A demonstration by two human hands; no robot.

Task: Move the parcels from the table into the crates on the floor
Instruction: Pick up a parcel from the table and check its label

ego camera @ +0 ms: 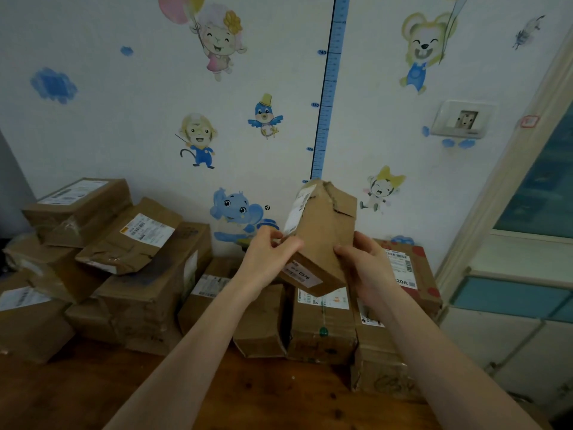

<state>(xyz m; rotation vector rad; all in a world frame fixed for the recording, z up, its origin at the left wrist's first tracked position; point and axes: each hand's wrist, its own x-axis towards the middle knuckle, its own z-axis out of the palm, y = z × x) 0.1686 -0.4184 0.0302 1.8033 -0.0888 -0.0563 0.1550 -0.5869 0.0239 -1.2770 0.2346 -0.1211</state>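
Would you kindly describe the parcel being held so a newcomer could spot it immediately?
Start at the blue height ruler on the wall and follow it down to its foot. There the left hand and right hand hold one brown parcel above the table's pile. It alone is lifted and tilted on end, with a torn top.

- The near part of the wooden table (93,395) is bare, so a hand can pass there from the front edge up to the boxes.
- The stacked parcels on the left (102,243) rise high and block the way to the wall (124,125) on that side.
- The lower row of parcels in the middle (263,318) stands close together, box touching box, with no gap for fingers between them.
- Above this lower row the air is open; the lifted parcel (322,237) hangs there, clear of the boxes under it.
- At the right, the white cabinet (511,321) stands just beside the table and closes that side.
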